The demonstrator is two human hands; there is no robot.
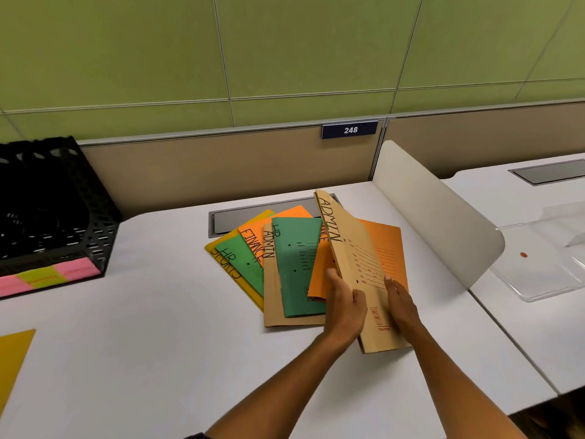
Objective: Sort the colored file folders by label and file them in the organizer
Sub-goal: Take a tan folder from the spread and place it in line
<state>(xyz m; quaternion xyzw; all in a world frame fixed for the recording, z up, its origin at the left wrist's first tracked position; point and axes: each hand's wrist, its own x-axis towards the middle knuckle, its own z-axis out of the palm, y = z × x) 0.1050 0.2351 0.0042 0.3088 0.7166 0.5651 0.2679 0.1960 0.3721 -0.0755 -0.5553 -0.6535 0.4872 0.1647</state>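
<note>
Both hands lift a tan ADMIN folder (354,267) tilted above fanned folders (285,264) on the white desk (158,343). The left hand (345,307) grips its left edge; the right hand (400,304) lies flat against its cover. A black organizer (53,213) sits far left.

Two bare forearms reach in from the lower edge, uncovered from wrist to elbow. The left hand (345,307) and right hand (401,304) wear no gloves, rings, watch or bracelet. A scrap of dark cloth shows at the bottom edge by the left elbow.
</note>
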